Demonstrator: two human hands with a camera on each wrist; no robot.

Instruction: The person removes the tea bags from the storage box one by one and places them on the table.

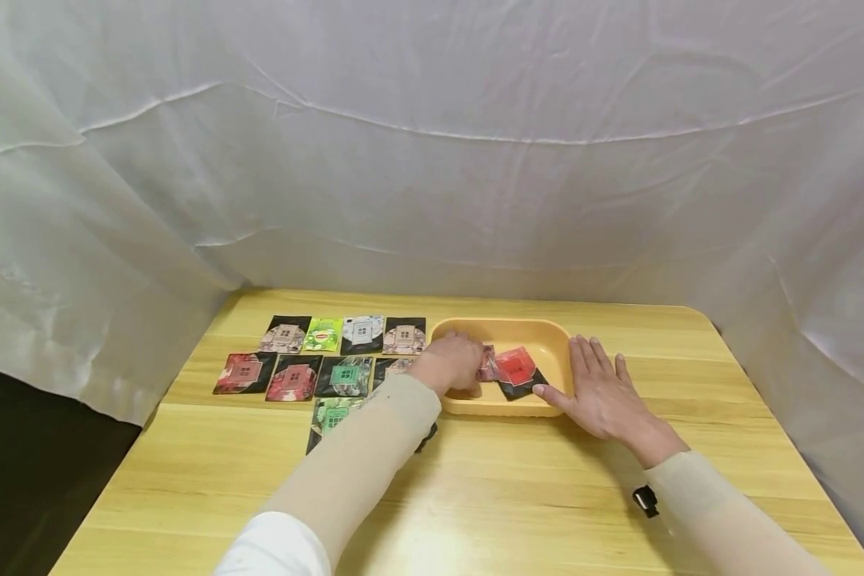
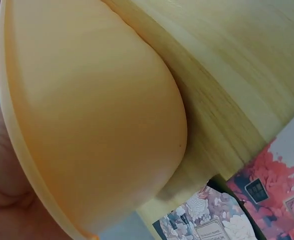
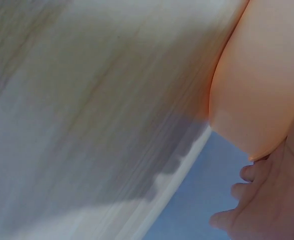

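Observation:
A yellow-orange plastic tray stands on the wooden table. My left hand reaches over its left rim, fingers pointing down inside; whether they pinch anything is hidden. Just right of those fingers lies a small pinkish-red tea bag packet. Another packet, red and black, rests in the tray's middle. My right hand lies along the tray's right side with fingers straight and thumb spread over the front corner. In the left wrist view, the tray's outer wall hides the fingertips.
Left of the tray, several flat tea packets lie in rows, among them a green-yellow one and a red one. My left forearm covers part of the lower rows. A pale curtain hangs behind the table.

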